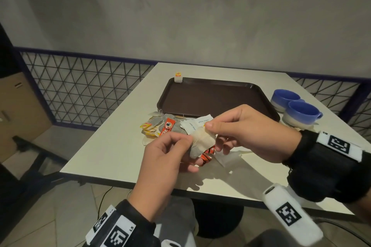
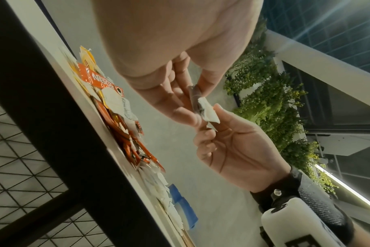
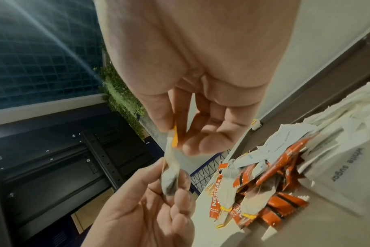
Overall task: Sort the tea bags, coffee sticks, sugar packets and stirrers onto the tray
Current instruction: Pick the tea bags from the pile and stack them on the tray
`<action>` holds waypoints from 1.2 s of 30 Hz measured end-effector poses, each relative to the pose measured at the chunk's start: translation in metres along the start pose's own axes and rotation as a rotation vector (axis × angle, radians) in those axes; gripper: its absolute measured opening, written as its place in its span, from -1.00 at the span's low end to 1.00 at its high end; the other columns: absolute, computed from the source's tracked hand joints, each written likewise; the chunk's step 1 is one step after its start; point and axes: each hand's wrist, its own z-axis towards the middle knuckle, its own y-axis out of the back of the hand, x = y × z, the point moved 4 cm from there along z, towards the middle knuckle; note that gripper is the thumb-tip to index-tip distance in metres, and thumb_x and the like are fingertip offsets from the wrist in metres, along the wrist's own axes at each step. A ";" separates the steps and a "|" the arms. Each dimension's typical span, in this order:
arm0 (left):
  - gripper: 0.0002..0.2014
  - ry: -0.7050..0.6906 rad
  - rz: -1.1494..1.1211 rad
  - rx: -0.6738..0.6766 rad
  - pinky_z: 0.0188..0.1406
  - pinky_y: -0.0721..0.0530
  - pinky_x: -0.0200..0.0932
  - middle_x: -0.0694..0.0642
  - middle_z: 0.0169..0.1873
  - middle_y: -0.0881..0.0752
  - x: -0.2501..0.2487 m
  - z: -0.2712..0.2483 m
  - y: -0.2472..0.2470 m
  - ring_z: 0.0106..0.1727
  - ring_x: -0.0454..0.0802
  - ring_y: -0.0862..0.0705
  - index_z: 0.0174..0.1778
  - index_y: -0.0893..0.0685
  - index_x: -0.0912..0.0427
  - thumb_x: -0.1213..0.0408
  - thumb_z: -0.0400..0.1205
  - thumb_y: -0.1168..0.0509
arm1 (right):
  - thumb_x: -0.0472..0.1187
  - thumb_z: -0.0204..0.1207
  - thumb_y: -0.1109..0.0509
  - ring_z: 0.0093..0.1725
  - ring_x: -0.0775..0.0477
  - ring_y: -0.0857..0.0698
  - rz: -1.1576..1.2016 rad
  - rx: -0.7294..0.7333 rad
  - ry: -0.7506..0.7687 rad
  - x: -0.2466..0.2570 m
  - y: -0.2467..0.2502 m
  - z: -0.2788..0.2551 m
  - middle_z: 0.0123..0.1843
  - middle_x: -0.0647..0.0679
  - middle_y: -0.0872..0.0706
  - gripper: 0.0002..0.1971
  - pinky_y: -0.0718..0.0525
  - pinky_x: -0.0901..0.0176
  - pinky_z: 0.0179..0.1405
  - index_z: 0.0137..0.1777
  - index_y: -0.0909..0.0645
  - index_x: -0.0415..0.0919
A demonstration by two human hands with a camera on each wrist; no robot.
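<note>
Both hands hold one tea bag (image 1: 202,142) in the air above the pile. My left hand (image 1: 170,154) pinches its lower part (image 3: 169,177); my right hand (image 1: 236,126) pinches its top edge and yellow tag (image 3: 175,137). Below them a mixed pile lies on the white table: orange coffee sticks (image 1: 167,128), more tea bags with yellow tags (image 1: 149,126) and white sugar packets (image 1: 197,124). The brown tray (image 1: 212,98) lies just behind the pile, bare except for one tea bag (image 1: 178,77) leaning on its far left corner.
Two blue-and-white cups (image 1: 299,113) stand right of the tray. The table's near edge (image 1: 140,181) runs under my wrists. A blue wire-mesh fence (image 1: 80,90) runs along the left and behind.
</note>
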 end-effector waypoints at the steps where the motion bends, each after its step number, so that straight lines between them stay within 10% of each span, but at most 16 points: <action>1: -0.84 0.004 -0.006 -0.010 -0.43 -0.76 -0.13 0.22 -0.35 -0.77 0.000 -0.001 -0.001 -0.33 0.20 -0.83 -0.20 -0.77 0.24 0.34 0.70 -0.41 | -0.23 0.63 -0.47 -0.25 -0.22 -0.64 0.019 0.006 -0.011 0.000 -0.001 -0.001 -0.30 -0.17 -0.74 -0.72 -0.62 0.05 -0.30 -0.11 -0.79 -0.51; 7: -0.75 0.027 -0.059 -0.064 -0.44 -0.79 -0.15 0.23 -0.39 -0.72 0.003 -0.002 -0.002 -0.35 0.21 -0.82 -0.32 -0.78 0.16 0.37 0.70 -0.40 | -0.30 0.62 -0.48 -0.42 0.02 -0.63 0.036 -0.005 -0.035 0.000 -0.005 0.000 -0.40 -0.14 -0.65 -0.67 -0.65 0.20 -0.37 -0.04 -0.69 -0.70; 16: -0.81 0.070 -0.120 -0.086 -0.39 -0.82 -0.12 0.30 -0.21 -0.80 0.004 -0.004 0.001 -0.26 0.22 -0.83 -0.20 -0.78 0.19 0.33 0.73 -0.36 | -0.43 0.54 -0.53 -0.33 -0.10 -0.71 0.067 -0.030 -0.013 0.005 -0.011 0.001 -0.25 -0.30 -0.72 -0.80 -0.73 0.09 -0.28 0.15 -0.78 -0.41; 18: -0.96 -0.021 -0.026 -0.124 -0.23 -0.86 -0.02 0.18 -0.02 -0.82 0.003 -0.004 0.004 -0.04 0.17 -0.85 0.04 -0.75 0.11 0.28 0.71 -0.42 | -0.46 0.53 -0.54 -0.33 -0.15 -0.74 0.049 -0.066 0.015 0.008 -0.010 0.003 -0.26 -0.28 -0.74 -0.71 -0.77 0.10 -0.30 0.24 -0.73 -0.30; 22: -0.62 -0.413 0.465 -0.116 0.19 -0.72 -0.12 -0.21 0.18 -0.69 -0.010 -0.009 0.003 0.29 -0.15 -0.68 0.19 -0.62 -0.18 -0.02 0.51 -0.57 | -0.48 0.53 -0.52 -0.35 -0.18 -0.73 0.034 -0.109 0.079 0.013 -0.008 0.008 -0.27 -0.32 -0.71 -0.80 -0.78 0.03 -0.30 0.13 -0.66 -0.41; 30: -0.85 -0.401 0.347 -0.043 -0.05 -0.77 -0.15 -0.09 -0.18 -0.84 -0.007 0.005 -0.003 -0.09 -0.13 -0.82 0.04 -0.79 -0.01 0.37 0.69 -0.44 | -0.48 0.57 -0.46 -0.09 -0.28 -0.81 -0.011 0.019 0.079 0.015 -0.007 0.018 -0.02 -0.43 -0.83 -0.86 -0.82 -0.11 0.06 0.09 -0.78 -0.42; 36: -0.84 -0.351 0.303 -0.013 -0.21 -0.74 -0.15 -0.11 -0.42 -0.76 -0.006 0.012 0.001 -0.31 -0.16 -0.73 0.02 -0.83 0.06 0.25 0.78 -0.32 | -0.19 0.50 -0.63 -0.27 -0.06 -0.62 -0.262 -0.013 0.174 0.014 -0.001 0.033 -0.21 -0.24 -0.81 -0.92 -0.63 0.04 -0.27 -0.04 -0.87 -0.13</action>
